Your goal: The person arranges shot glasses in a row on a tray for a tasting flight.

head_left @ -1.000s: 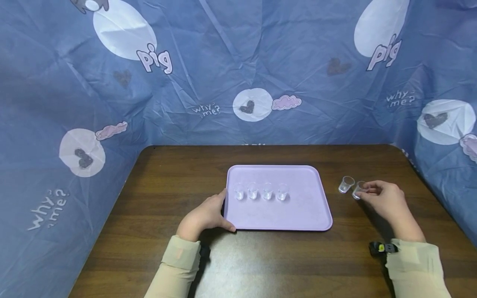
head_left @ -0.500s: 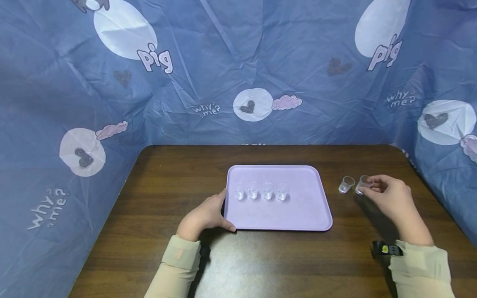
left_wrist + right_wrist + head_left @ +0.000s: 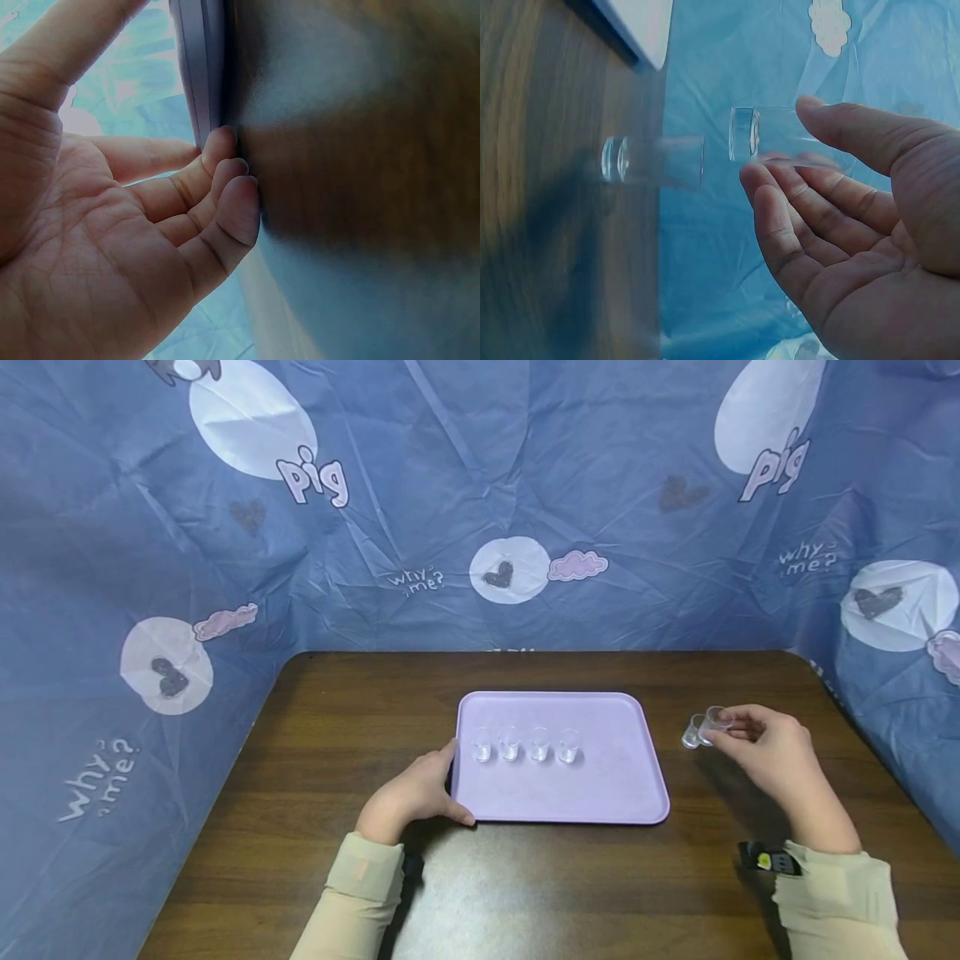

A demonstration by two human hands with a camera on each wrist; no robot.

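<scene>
Between thumb and fingers, my right hand (image 3: 772, 752) pinches a small clear shot glass (image 3: 780, 131), roughly upright and raised off the table. Just left of it, a second shot glass (image 3: 660, 161) stands on the wood; in the right wrist view the held one's base is higher than this one's rim. My left hand (image 3: 416, 789) rests at the near left corner of a lilac tray (image 3: 555, 793), thumb by the front edge and fingers along the left side. In the left wrist view its relaxed fingertips (image 3: 240, 206) touch the tabletop beside the tray edge (image 3: 196, 67).
A row of several clear shot glasses (image 3: 538, 747) stands on the tray's left and middle part. The brown wooden table (image 3: 360, 702) is enclosed at the back and sides by a blue printed cloth (image 3: 420, 510). A black device (image 3: 768, 860) sits at the right wrist.
My right hand first lifted the shot glass slightly away, then carried it left and up, so it now overlaps the standing glass in the head view. The left hand and tray have stayed put.
</scene>
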